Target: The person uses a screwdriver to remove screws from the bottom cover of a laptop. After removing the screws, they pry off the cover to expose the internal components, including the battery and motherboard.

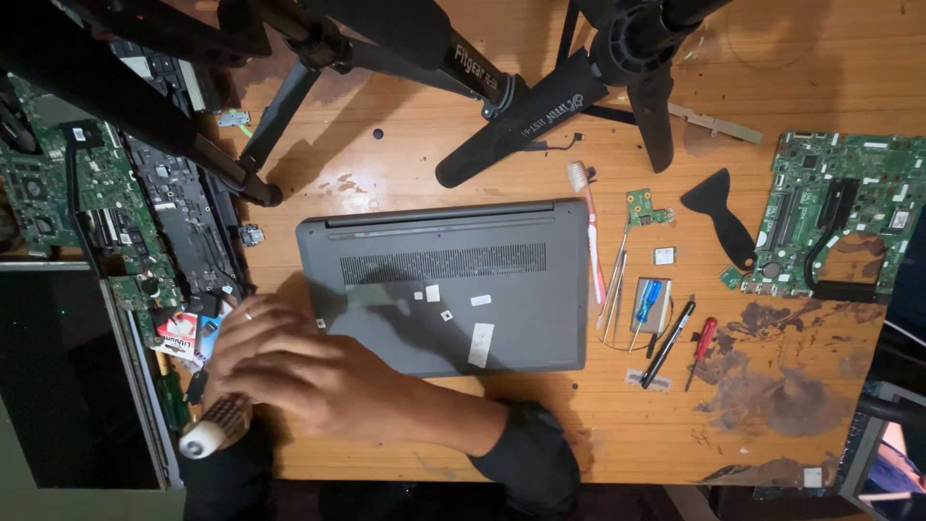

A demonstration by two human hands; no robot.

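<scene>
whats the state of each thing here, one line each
grey laptop: shut, upside down, bottom cover on
right hand: crossed over to the laptop's left edge, resting there
left hand: hidden
white-capped handle: under the right hand, lying flat
toothbrush: lying loose beside the laptop
green circuit board: bare, flat on the table
black pry tool: lying unused

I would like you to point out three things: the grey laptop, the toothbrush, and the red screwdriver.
grey laptop [453,289]: head view, middle of its upturned bottom cover.
toothbrush [591,232]: head view, on its pink handle, right of the laptop.
red screwdriver [704,340]: head view, on its red handle.
</scene>
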